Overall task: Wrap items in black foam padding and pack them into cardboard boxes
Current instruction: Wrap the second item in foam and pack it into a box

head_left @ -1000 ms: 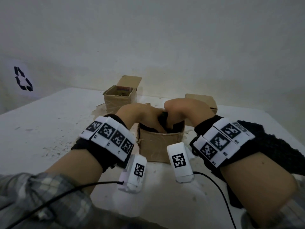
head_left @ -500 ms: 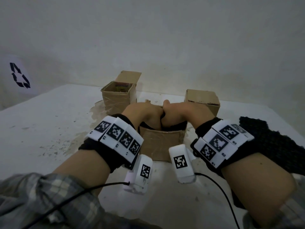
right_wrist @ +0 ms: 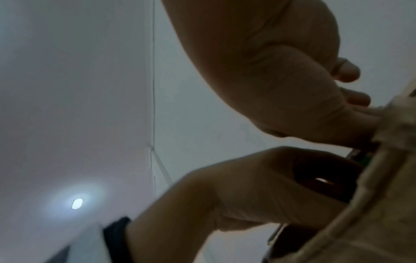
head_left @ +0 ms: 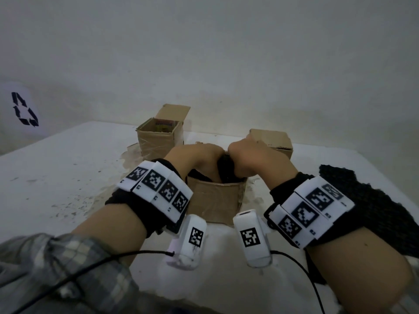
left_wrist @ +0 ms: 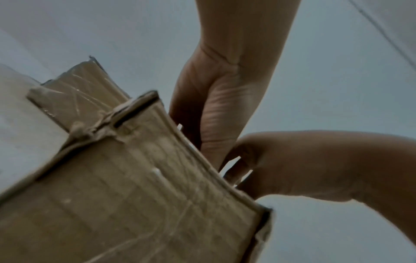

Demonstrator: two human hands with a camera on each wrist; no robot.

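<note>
Black foam (head_left: pixel 226 165) wedged into box (head_left: pixel 215 201) by both hands.

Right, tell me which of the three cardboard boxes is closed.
The far right box, behind the right hand: its top flaps lie flat. The far left box stands open with its flap up, and the near box is open with both hands inside.
</note>
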